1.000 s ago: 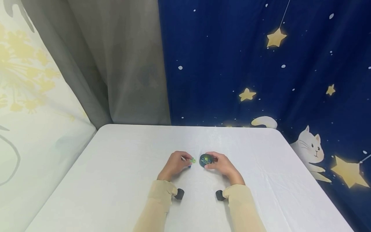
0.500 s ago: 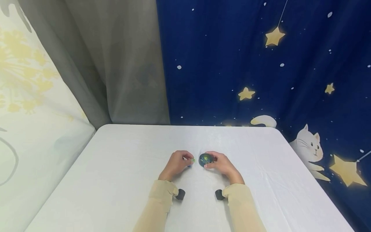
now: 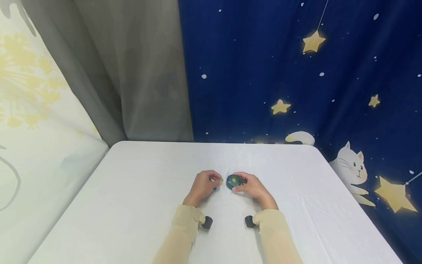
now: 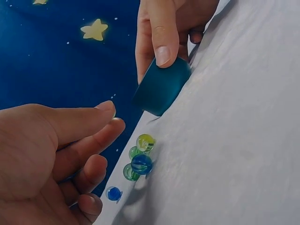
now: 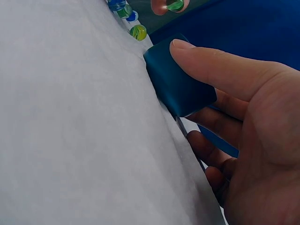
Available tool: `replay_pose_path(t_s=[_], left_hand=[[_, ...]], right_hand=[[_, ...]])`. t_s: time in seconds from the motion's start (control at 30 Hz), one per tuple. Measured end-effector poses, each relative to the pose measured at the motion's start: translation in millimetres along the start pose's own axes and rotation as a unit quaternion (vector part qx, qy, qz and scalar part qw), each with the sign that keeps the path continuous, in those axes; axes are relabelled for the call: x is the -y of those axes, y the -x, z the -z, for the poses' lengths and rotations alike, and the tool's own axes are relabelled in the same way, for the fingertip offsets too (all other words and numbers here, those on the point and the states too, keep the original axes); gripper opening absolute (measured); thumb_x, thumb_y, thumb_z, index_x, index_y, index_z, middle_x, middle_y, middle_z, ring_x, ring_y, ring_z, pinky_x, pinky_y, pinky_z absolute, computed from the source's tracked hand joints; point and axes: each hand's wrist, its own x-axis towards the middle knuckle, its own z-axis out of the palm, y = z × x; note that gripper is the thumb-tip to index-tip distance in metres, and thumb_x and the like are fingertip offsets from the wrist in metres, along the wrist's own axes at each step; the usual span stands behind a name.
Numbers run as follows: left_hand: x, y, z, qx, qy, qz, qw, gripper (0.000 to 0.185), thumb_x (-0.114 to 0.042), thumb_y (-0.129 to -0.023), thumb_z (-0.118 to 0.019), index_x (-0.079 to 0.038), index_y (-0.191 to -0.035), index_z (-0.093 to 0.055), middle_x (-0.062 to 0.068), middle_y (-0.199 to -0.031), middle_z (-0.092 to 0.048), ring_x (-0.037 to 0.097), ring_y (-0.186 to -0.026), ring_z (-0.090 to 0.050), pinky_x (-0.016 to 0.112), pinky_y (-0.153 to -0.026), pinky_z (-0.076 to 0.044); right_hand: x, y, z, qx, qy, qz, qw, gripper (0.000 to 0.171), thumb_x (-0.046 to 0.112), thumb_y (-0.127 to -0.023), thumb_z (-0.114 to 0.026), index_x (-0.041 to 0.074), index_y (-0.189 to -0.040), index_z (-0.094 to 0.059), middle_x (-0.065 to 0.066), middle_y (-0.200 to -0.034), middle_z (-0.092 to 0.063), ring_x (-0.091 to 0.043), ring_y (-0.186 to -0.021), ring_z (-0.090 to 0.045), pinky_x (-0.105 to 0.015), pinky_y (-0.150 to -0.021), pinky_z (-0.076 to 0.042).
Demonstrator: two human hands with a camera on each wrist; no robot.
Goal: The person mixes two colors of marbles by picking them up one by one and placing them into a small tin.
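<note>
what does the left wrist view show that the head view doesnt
Only the left wrist view shows the loose marbles lying on the white tablecloth beside the left hand. Only the head view shows both sleeves, the starry blue curtain and the grey curtain. Both show the right hand holding the small teal cup in its grip.

Left hand with pinched fingers, right hand curled, forearms converging.
</note>
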Motion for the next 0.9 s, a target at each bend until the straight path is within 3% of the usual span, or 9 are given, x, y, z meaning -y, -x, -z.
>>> replay_pose_path(t_s=[0.37,0.9], left_hand=[[-4.6,0.2,-12.0,-0.040,-0.004,-0.006,0.9992,0.010,-0.013,-0.081,-0.077,-0.016,-0.089,-0.073,-0.010,-0.075,-0.058,0.011,-0.068,-0.050,0.028,-0.063,-0.043],[-13.7,0.7,-26.5,-0.098,-0.001,-0.027,0.9948,0.015,-0.016,-0.081,-0.078,-0.016,-0.096,-0.075,-0.009,-0.074,-0.055,0.009,-0.065,-0.050,0.025,-0.060,-0.043]], right_hand=[[0,2,1,0.001,-0.002,0.008,1.000,0.057,0.018,-0.073,-0.084,0.015,-0.126,-0.064,-0.008,-0.126,-0.062,-0.035,-0.120,-0.054,-0.053,-0.099,-0.040],[-1,0,2,0.002,0.006,0.000,1.000,0.057,0.017,-0.073,-0.085,0.017,-0.126,-0.065,-0.007,-0.128,-0.061,-0.034,-0.122,-0.053,-0.051,-0.100,-0.039]])
